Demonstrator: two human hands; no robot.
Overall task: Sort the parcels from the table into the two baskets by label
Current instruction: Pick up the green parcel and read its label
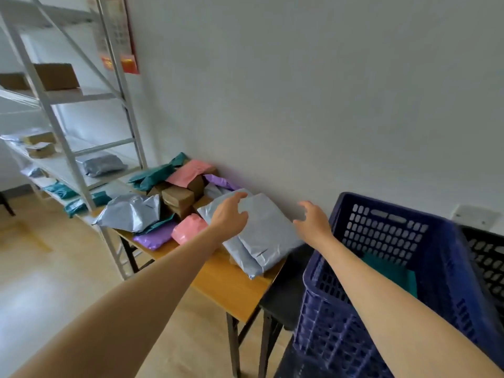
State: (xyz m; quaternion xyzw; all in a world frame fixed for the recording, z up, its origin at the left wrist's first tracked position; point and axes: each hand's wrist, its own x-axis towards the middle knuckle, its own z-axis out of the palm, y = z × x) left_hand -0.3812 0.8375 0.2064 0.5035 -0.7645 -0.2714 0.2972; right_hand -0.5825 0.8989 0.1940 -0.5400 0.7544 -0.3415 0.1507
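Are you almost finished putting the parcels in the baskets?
Not nearly. Done: one green parcel lies in the blue basket. In hand: nothing yet; the left hand and right hand, both open, reach for the big grey parcel. Left: the pile of parcels on the table.

Spread hands at grey parcel

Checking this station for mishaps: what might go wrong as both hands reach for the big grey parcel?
The grey parcel lies at the table edge; a loose grab by the left hand and right hand may drop it beside the blue basket. No label shows on top, so it might be missorted.
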